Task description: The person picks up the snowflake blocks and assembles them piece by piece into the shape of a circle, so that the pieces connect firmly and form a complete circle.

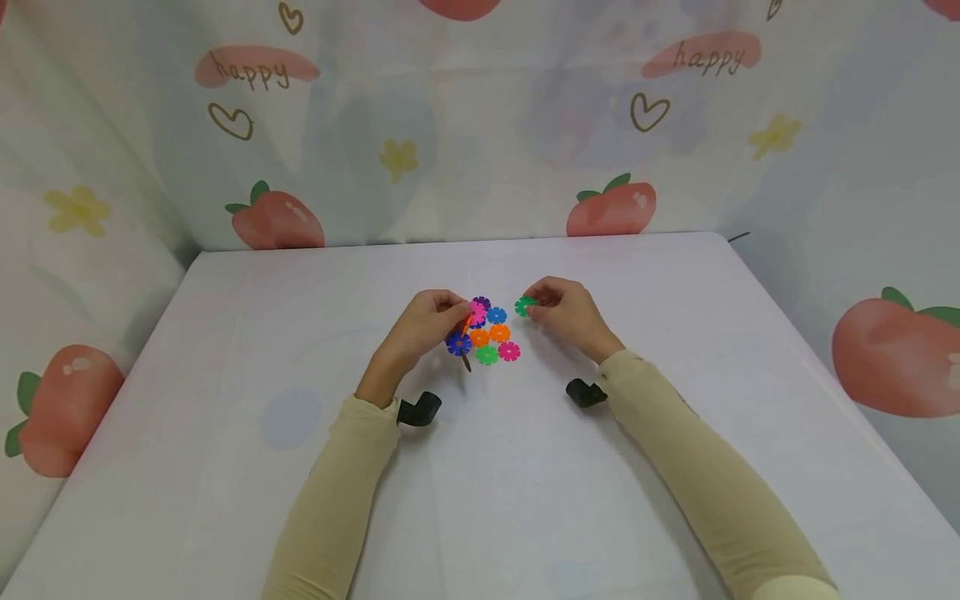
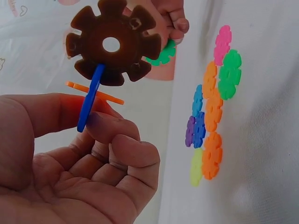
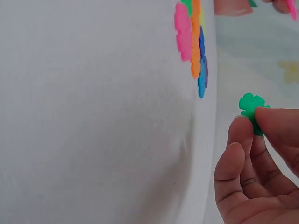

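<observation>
My left hand point(image 1: 423, 325) pinches a small joined cluster of notched plastic flower discs between thumb and fingertips. In the left wrist view, the cluster has a brown disc point(image 2: 135, 53), with a blue disc point(image 2: 89, 102) slotted into it edge-on and an orange disc point(image 2: 113, 98) crossing the blue one. A pink disc point(image 1: 477, 312) shows at the left fingertips in the head view. To the right, my right hand point(image 1: 568, 315) pinches a single green disc point(image 1: 522, 307) by its edge, raised above the table and apart from the cluster.
Several loose discs lie flat on the white table point(image 1: 480, 500) just beyond and between the hands, among them an orange disc point(image 1: 499, 333), a light green disc point(image 1: 487, 355) and a bright pink disc point(image 1: 509, 351). A patterned curtain point(image 1: 480, 125) stands behind the table.
</observation>
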